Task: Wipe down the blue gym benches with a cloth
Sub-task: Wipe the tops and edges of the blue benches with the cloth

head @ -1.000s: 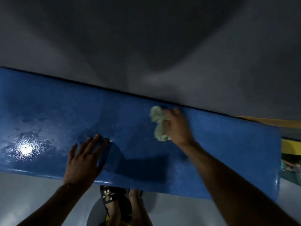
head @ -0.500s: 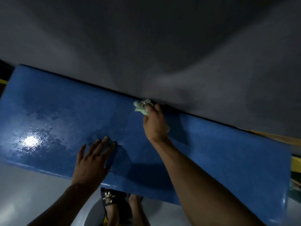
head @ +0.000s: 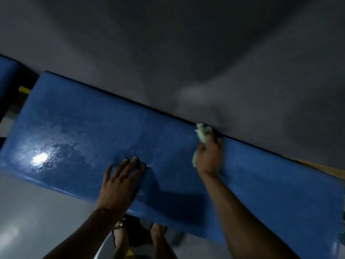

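Since half a second ago, my right hand (head: 208,156) and the cloth (head: 202,135) sit farther right along the far edge of the bench (head: 89,128); my left hand (head: 119,184) keeps its place near the front edge.

Item 1, bench: blue padded top, running from upper left down to lower right. Glossy wet patch with a bright light reflection at its left part. Shadow of my arms falls on the front middle.

Item 2, cloth: pale green, crumpled, at the far edge of the bench where it meets the grey wall (head: 186,53). Part pokes out beyond my fingers, part shows below the palm on the left side.

Item 3, right grip: fingers curled round the cloth, pressing it to the bench top. Blurred.

Item 4, left grip: released, fingers straight and spread, palm flat on the bench top, holding nothing.

Item 5, second blue pad (head: 7,79): at the far left, apart from the bench, dark gap between.

Item 6, my feet (head: 156,232): below the front edge of the bench, on the pale floor (head: 28,212).
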Demonstrator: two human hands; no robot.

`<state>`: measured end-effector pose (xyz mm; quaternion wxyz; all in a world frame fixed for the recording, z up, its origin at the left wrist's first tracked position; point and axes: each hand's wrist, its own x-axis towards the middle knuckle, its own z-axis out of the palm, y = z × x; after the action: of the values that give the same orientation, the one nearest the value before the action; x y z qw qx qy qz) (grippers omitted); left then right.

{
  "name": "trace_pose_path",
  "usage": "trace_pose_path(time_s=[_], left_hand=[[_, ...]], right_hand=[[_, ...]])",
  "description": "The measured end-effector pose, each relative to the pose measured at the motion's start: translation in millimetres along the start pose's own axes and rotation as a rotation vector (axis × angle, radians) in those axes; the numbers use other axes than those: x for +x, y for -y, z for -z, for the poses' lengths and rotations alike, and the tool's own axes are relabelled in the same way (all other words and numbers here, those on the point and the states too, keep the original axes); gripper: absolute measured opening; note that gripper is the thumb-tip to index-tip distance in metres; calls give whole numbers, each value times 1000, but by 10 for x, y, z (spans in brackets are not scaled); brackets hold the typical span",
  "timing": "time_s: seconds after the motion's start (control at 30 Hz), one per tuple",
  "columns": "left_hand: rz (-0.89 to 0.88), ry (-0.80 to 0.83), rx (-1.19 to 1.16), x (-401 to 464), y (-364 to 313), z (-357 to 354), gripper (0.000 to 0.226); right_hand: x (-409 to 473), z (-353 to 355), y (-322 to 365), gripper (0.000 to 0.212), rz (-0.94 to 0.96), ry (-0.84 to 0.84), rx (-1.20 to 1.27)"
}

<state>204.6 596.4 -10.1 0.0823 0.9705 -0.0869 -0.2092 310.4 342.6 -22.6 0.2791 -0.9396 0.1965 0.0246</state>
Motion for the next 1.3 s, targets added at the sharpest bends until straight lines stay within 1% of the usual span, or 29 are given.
trace_pose_path(time_s=[0.07, 0.1, 0.17, 0.2, 0.23, 0.27, 0.33, 0.37, 0.43, 0.47, 0.53, 0.57, 0.6, 0.67, 0.73, 0.77, 0.8, 0.83, 0.9, 0.93, 0.97, 1.0, 1.03, 1.07, 1.13, 1.17, 1.23, 1.27, 1.3], left_hand=[[-7, 7, 8, 2, 19, 5, 103], [-11, 10, 16, -4, 28, 5, 104], [-19, 22, 19, -21, 44, -1, 105], [-21, 37, 13, -26, 57, -3, 107], [-24, 43, 7, -29, 80, -8, 110], [-32, 43, 0, -30, 104, -20, 112], [-61, 57, -16, -19, 143, -39, 111], [-75, 65, -33, -17, 163, -38, 110], [-100, 59, -67, -9, 223, -19, 106], [-120, 55, -73, -3, 257, -2, 104], [-168, 27, -90, 1, 333, 41, 98], [-183, 12, -103, 0, 388, 76, 94], [-194, -1, -115, 7, 456, 125, 91], [-208, -36, -134, 28, 632, 220, 82], [-190, -59, -137, 52, 839, 308, 75], [-176, -69, -126, 63, 948, 344, 75], [-156, -75, -111, 76, 1060, 372, 75], [-130, -73, -92, 88, 1171, 401, 79], [-81, -49, -55, 114, 1380, 458, 88], [-61, -41, -38, 125, 1478, 486, 92], [-45, -31, -22, 133, 1566, 507, 94], [-35, -19, -6, 137, 1641, 524, 96], [-34, -5, 8, 142, 1699, 531, 97], [-38, 6, 17, 147, 1739, 528, 97], [-45, 17, 20, 163, 1769, 521, 97], [-47, 21, 21, 173, 1760, 517, 97], [-44, 21, 28, 186, 1741, 505, 94], [-46, 13, 30, 192, 1745, 496, 93], [-50, 4, 33, 197, 1753, 491, 92]], right_hand=[[-76, -260, 445, 42, 84, 74, -31], [-79, -323, 572, 38, 132, 165, -70], [-23, -254, 573, 35, 249, 321, -115], [23, -124, 500, 35, 278, 345, -101], [80, 24, 354, 34, 277, 330, -94], [123, 186, 176, 32, 246, 282, -118], [155, 572, -249, 27, 82, 153, -207], [128, 731, -438, 33, -17, 92, -228], [14, 835, -659, 55, -168, 9, -227], [-40, 780, -662, 60, -239, -33, -212], [-85, 527, -334, 49, -372, -122, -137], [-86, 338, -111, 43, -387, -123, -107], [-74, 110, 126, 43, -397, -77, -77], [-90, -343, 640, 44, -343, -8, -15], [-180, -690, 1164, 44, -179, -25, 21], [-236, -781, 1369, 45, -97, -2, 0], [-255, -849, 1457, 45, -31, 60, -32], [-276, -840, 1494, 44, 47, 141, -65], [-244, -688, 1274, 48, 234, 266, -147], [-202, -552, 1119, 50, 295, 298, -174], [-142, -386, 931, 51, 295, 280, -213], [-87, -211, 728, 50, 250, 225, -272], [-69, -25, 551, 47, 147, 157, -322], [-70, 134, 391, 45, -2, 88, -352], [-142, 246, 282, 55, -268, -32, -249], [-167, 184, 341, 58, -327, -80, -189], [-178, -200, 691, 48, -400, -94, -101], [-190, -415, 1002, 40, -411, -69, -68], [-213, -672, 1286, 36, -370, -74, -45]])
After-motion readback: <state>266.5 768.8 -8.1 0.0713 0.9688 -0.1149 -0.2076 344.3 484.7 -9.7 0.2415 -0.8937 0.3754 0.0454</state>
